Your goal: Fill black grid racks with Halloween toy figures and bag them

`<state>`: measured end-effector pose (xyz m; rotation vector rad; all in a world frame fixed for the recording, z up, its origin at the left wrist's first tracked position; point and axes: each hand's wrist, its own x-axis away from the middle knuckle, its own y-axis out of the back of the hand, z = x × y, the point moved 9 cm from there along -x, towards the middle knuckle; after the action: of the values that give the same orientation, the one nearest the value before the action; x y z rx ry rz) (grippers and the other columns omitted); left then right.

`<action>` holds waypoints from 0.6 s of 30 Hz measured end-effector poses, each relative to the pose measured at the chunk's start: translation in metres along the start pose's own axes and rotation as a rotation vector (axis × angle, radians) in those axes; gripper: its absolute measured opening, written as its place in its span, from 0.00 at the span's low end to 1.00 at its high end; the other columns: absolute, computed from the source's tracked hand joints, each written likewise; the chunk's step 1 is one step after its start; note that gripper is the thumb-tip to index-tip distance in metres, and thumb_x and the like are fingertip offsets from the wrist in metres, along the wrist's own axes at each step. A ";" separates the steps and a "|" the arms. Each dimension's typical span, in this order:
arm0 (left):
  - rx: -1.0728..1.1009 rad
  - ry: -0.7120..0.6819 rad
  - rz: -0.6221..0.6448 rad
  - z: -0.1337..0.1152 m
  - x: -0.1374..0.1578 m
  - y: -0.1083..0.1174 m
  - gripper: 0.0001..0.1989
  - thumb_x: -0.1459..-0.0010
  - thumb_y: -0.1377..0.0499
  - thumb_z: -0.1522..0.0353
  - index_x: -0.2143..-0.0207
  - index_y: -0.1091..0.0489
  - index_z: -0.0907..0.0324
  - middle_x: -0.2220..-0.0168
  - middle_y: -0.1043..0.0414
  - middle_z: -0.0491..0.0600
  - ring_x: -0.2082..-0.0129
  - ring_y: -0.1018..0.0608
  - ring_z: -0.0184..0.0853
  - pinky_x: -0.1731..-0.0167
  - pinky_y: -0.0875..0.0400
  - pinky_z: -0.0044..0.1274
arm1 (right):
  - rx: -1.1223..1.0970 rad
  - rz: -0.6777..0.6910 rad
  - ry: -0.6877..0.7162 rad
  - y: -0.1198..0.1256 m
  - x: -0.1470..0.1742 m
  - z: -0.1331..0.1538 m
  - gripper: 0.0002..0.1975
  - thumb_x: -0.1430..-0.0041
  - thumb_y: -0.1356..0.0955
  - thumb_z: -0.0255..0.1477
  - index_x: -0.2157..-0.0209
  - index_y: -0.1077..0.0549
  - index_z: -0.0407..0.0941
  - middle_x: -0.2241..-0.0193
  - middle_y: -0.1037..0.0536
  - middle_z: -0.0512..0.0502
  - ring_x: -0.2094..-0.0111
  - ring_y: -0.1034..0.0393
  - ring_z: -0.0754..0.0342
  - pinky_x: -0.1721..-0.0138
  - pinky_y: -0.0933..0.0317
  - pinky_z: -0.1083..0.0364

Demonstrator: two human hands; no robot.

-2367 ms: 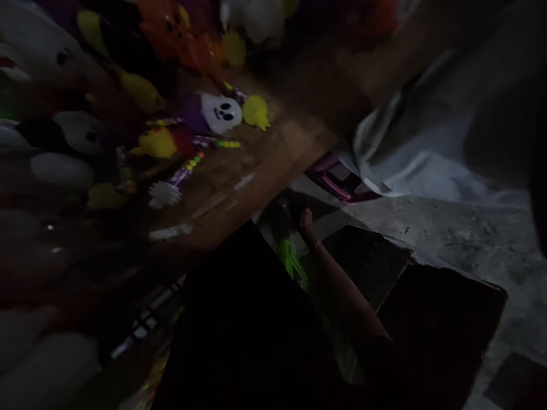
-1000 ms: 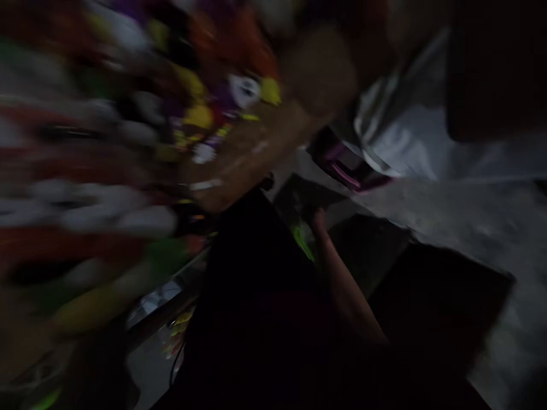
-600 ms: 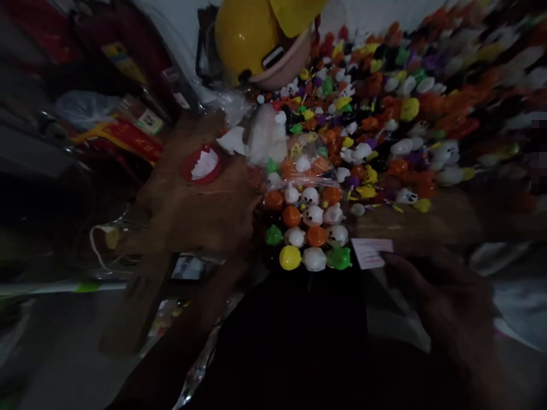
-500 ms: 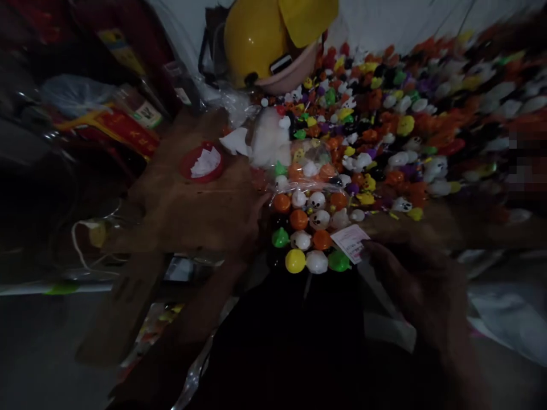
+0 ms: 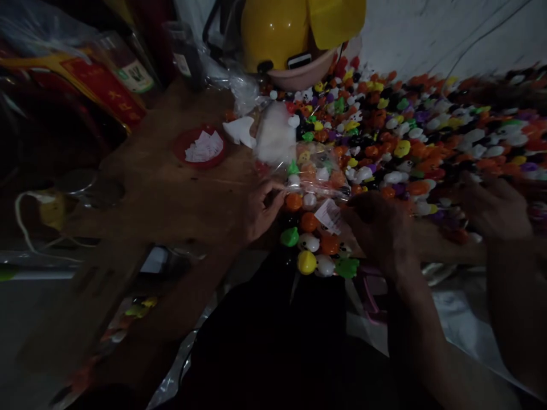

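A clear plastic bag (image 5: 318,149) with several small figures inside lies at the edge of the wooden table. My left hand (image 5: 261,212) is closed, thumb and finger pinching the near left corner of this bag. In my right hand (image 5: 378,230) is a small white printed paper slip (image 5: 329,216), held just right of the bag's near edge. Below the slip, rows of round figures, including a yellow figure (image 5: 306,262) and a green figure (image 5: 289,237), sit in front of my lap. The dim light hides what supports them.
A large heap of colourful small figures (image 5: 401,149) covers the table's right side. Another person's hand (image 5: 493,208) reaches into it. To the left, a red bowl (image 5: 179,149) holds paper slips. A yellow helmet (image 5: 273,34) rests in a pink basin (image 5: 305,74) at the back.
My right hand has carried the slip leftward and up to the bag. My left hand has come up to the bag's corner. Another person's hand now shows at right; the view has shifted.
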<state>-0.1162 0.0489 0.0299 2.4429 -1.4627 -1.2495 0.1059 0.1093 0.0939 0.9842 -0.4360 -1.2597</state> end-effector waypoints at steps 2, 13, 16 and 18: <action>0.061 0.012 -0.013 -0.003 -0.001 0.001 0.04 0.33 0.42 0.69 0.62 0.28 0.55 0.63 0.23 0.44 0.69 0.26 0.27 0.70 0.31 0.18 | 0.029 -0.009 -0.008 0.000 -0.002 0.003 0.07 0.43 0.30 0.29 0.64 0.20 0.44 0.70 0.17 0.44 0.71 0.23 0.50 0.69 0.36 0.55; -0.233 -0.185 0.312 -0.043 -0.040 -0.023 0.09 0.31 0.39 0.68 0.52 0.20 0.54 0.65 0.19 0.45 0.65 0.19 0.32 0.63 0.27 0.22 | 0.047 0.031 0.064 -0.018 -0.013 0.014 0.13 0.42 0.33 0.29 0.63 0.15 0.45 0.71 0.16 0.43 0.71 0.23 0.48 0.69 0.35 0.53; -0.442 -0.371 0.216 -0.062 -0.044 -0.017 0.09 0.30 0.39 0.66 0.57 0.19 0.56 0.62 0.20 0.50 0.59 0.18 0.38 0.61 0.25 0.27 | 0.077 -0.047 0.044 -0.015 -0.015 0.010 0.15 0.43 0.34 0.28 0.61 0.15 0.44 0.68 0.15 0.41 0.70 0.22 0.47 0.67 0.34 0.53; -0.466 -0.418 0.128 -0.069 -0.041 -0.013 0.10 0.29 0.41 0.66 0.58 0.19 0.58 0.62 0.21 0.51 0.59 0.18 0.38 0.61 0.24 0.26 | 0.071 -0.100 0.035 -0.012 -0.014 0.009 0.16 0.42 0.35 0.28 0.60 0.15 0.44 0.67 0.15 0.41 0.69 0.22 0.48 0.67 0.34 0.53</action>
<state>-0.0723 0.0625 0.0964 1.8364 -1.1869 -1.8946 0.0881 0.1187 0.0922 1.0979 -0.4108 -1.3221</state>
